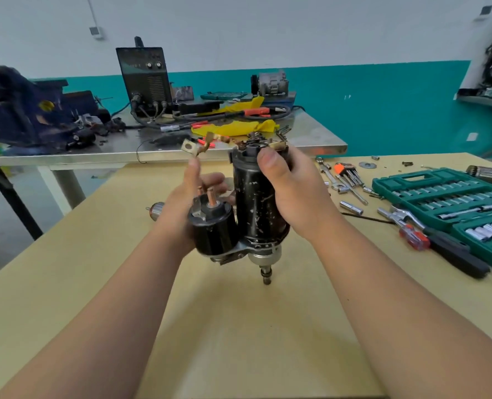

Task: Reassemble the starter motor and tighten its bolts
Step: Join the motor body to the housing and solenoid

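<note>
The table point(239, 326) lies bare along its near and left edges; a socket case point(429, 182) (lid open) and wrenches point(332, 180) crowd the right edge.

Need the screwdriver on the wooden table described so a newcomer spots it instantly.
On the wooden table, look right to the green socket case. A few long tools lie along its near-left edge. The screwdriver is the one with the red handle, unlike the longer black-handled tool beside it.
</note>
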`<state>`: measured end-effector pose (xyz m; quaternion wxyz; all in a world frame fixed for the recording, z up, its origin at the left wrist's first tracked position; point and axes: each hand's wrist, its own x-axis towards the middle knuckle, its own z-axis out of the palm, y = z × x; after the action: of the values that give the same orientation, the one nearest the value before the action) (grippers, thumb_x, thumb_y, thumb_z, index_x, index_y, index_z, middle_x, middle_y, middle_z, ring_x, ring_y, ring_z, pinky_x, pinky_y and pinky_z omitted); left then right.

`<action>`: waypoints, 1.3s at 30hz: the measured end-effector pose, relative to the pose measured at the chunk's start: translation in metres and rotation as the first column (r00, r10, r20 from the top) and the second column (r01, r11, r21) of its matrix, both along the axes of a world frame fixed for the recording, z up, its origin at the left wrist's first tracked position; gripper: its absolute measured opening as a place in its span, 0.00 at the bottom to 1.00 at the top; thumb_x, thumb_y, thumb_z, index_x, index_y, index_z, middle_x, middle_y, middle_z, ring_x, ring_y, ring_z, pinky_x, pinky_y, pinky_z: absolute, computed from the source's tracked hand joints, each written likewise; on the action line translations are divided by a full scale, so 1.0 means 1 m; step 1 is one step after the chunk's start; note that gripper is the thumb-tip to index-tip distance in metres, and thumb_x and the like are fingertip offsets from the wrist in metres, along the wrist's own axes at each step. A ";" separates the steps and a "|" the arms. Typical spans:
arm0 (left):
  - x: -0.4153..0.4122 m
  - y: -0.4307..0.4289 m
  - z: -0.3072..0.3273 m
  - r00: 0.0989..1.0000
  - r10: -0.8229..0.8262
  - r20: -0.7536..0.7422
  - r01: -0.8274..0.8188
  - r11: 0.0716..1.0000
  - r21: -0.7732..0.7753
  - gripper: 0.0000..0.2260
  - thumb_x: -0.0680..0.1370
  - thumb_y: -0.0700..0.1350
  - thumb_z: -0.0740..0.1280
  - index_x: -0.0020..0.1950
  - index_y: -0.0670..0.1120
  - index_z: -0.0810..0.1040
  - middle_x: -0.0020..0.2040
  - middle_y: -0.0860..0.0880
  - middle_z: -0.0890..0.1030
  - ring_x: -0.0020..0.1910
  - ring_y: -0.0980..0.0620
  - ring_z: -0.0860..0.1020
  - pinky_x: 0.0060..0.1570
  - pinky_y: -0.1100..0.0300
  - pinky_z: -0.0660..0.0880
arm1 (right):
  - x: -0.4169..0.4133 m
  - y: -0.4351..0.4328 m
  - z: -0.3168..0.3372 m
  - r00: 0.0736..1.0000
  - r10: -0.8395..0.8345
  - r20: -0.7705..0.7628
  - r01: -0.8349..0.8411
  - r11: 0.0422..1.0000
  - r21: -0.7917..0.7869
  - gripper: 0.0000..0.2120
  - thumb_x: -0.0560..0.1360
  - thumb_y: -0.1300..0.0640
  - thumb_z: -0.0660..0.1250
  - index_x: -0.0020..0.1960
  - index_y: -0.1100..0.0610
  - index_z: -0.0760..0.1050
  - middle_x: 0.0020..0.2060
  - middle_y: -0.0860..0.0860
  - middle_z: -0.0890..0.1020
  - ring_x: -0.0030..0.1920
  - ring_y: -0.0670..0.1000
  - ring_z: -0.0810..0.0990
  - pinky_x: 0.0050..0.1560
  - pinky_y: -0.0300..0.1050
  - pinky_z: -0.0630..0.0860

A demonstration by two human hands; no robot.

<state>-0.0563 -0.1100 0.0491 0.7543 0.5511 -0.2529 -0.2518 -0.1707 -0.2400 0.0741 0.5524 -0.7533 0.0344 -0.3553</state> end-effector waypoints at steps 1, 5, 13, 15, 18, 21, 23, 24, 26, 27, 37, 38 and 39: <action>-0.003 0.002 -0.004 0.999 -0.001 -0.034 -0.001 0.999 -0.033 0.32 0.78 0.69 0.51 0.56 0.44 0.81 0.51 0.45 0.84 0.50 0.46 0.84 0.50 0.52 0.79 | -0.001 0.001 0.000 1.000 -0.019 0.001 0.019 1.000 0.005 0.24 0.63 0.30 0.65 0.46 0.49 0.77 0.40 0.46 0.83 0.43 0.44 0.81 0.44 0.38 0.76; -0.033 0.006 -0.024 0.948 0.128 0.290 -0.148 0.988 0.048 0.26 0.68 0.71 0.57 0.54 0.57 0.81 0.52 0.56 0.84 0.53 0.58 0.81 0.51 0.53 0.78 | -0.002 -0.005 0.000 0.995 -0.100 -0.020 0.099 0.995 -0.031 0.24 0.60 0.31 0.68 0.46 0.47 0.75 0.35 0.36 0.81 0.38 0.35 0.79 0.37 0.30 0.72; -0.046 -0.019 -0.013 0.834 0.307 0.459 -0.351 0.936 0.012 0.14 0.67 0.67 0.61 0.43 0.61 0.78 0.39 0.57 0.82 0.41 0.55 0.81 0.45 0.44 0.80 | -0.013 -0.023 0.006 0.990 -0.093 -0.103 0.088 0.995 -0.048 0.18 0.60 0.39 0.71 0.46 0.45 0.77 0.39 0.38 0.83 0.42 0.39 0.82 0.40 0.38 0.76; -0.043 -0.022 -0.014 0.844 0.324 0.428 -0.359 0.934 0.001 0.14 0.67 0.66 0.61 0.42 0.59 0.78 0.36 0.57 0.80 0.38 0.56 0.79 0.43 0.48 0.79 | -0.012 -0.020 0.007 0.989 -0.116 -0.095 0.109 0.991 -0.084 0.17 0.61 0.40 0.72 0.47 0.44 0.76 0.39 0.34 0.82 0.42 0.35 0.80 0.35 0.30 0.74; -0.034 -0.021 -0.016 0.874 0.311 0.374 -0.332 0.943 -0.009 0.14 0.66 0.65 0.61 0.38 0.58 0.79 0.34 0.57 0.79 0.35 0.59 0.77 0.35 0.58 0.76 | -0.008 -0.014 0.007 0.986 -0.153 -0.065 0.144 0.982 -0.124 0.18 0.63 0.42 0.73 0.50 0.45 0.75 0.39 0.32 0.81 0.41 0.33 0.79 0.33 0.24 0.71; -0.030 -0.020 -0.017 0.882 0.296 0.366 -0.316 0.949 -0.007 0.15 0.66 0.65 0.60 0.37 0.57 0.79 0.34 0.58 0.79 0.34 0.61 0.77 0.32 0.65 0.74 | -0.007 -0.008 0.008 0.981 -0.187 -0.048 0.178 0.972 -0.154 0.15 0.66 0.45 0.74 0.48 0.45 0.74 0.37 0.34 0.81 0.41 0.32 0.78 0.34 0.23 0.69; -0.029 -0.021 -0.018 0.881 0.302 0.363 -0.317 0.948 -0.020 0.15 0.66 0.65 0.60 0.37 0.56 0.79 0.33 0.58 0.79 0.34 0.62 0.77 0.31 0.67 0.74 | -0.007 -0.005 0.006 0.975 -0.220 -0.019 0.215 0.966 -0.145 0.15 0.67 0.45 0.75 0.50 0.46 0.74 0.37 0.37 0.81 0.40 0.31 0.78 0.33 0.23 0.69; -0.029 -0.023 -0.019 0.877 0.308 0.370 -0.319 0.947 -0.032 0.14 0.66 0.65 0.61 0.36 0.57 0.79 0.33 0.58 0.78 0.33 0.62 0.76 0.31 0.68 0.73 | -0.007 -0.003 0.004 0.970 -0.244 0.005 0.243 0.960 -0.136 0.17 0.66 0.45 0.74 0.52 0.47 0.75 0.38 0.37 0.80 0.41 0.31 0.77 0.34 0.23 0.69; -0.028 -0.025 -0.020 0.872 0.305 0.383 -0.313 0.949 -0.044 0.13 0.66 0.65 0.61 0.35 0.59 0.78 0.32 0.58 0.77 0.33 0.62 0.75 0.31 0.67 0.73 | -0.009 0.001 -0.001 0.953 -0.298 0.056 0.302 0.945 -0.124 0.22 0.65 0.42 0.73 0.55 0.49 0.75 0.40 0.38 0.80 0.42 0.30 0.77 0.35 0.22 0.69; -0.028 -0.026 -0.019 0.874 0.291 0.390 -0.299 0.953 -0.041 0.12 0.66 0.65 0.61 0.35 0.59 0.78 0.32 0.58 0.77 0.33 0.61 0.75 0.32 0.67 0.73 | -0.010 0.003 -0.004 0.945 -0.319 0.074 0.326 0.938 -0.120 0.23 0.64 0.42 0.73 0.56 0.49 0.75 0.40 0.37 0.80 0.43 0.29 0.76 0.36 0.21 0.68; -0.021 -0.017 -0.015 0.890 0.107 0.443 -0.118 0.993 -0.003 0.28 0.70 0.64 0.57 0.55 0.44 0.79 0.51 0.46 0.84 0.53 0.48 0.81 0.53 0.49 0.79 | -0.022 0.006 -0.005 0.970 -0.227 0.088 0.238 0.961 -0.144 0.27 0.62 0.42 0.73 0.58 0.49 0.71 0.43 0.34 0.80 0.47 0.33 0.78 0.40 0.24 0.71; -0.020 -0.014 -0.014 0.904 0.081 0.421 -0.087 0.996 -0.004 0.31 0.70 0.64 0.57 0.58 0.41 0.78 0.55 0.40 0.82 0.57 0.41 0.79 0.58 0.40 0.76 | -0.022 0.008 -0.008 0.972 -0.214 0.095 0.227 0.962 -0.155 0.28 0.61 0.41 0.73 0.58 0.48 0.70 0.45 0.33 0.79 0.48 0.33 0.78 0.41 0.25 0.72; -0.021 -0.011 -0.013 0.907 0.064 0.416 -0.066 0.998 -0.011 0.32 0.71 0.63 0.58 0.60 0.40 0.77 0.57 0.36 0.80 0.59 0.37 0.78 0.60 0.34 0.73 | -0.022 0.009 -0.010 0.974 -0.200 0.103 0.215 0.964 -0.156 0.28 0.61 0.41 0.73 0.58 0.47 0.69 0.46 0.32 0.79 0.49 0.34 0.78 0.42 0.26 0.73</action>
<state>-0.0770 -0.1211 0.0360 0.6903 0.6014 -0.3886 -0.1039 -0.1928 -0.2306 0.0639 0.4483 -0.7729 0.0593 -0.4452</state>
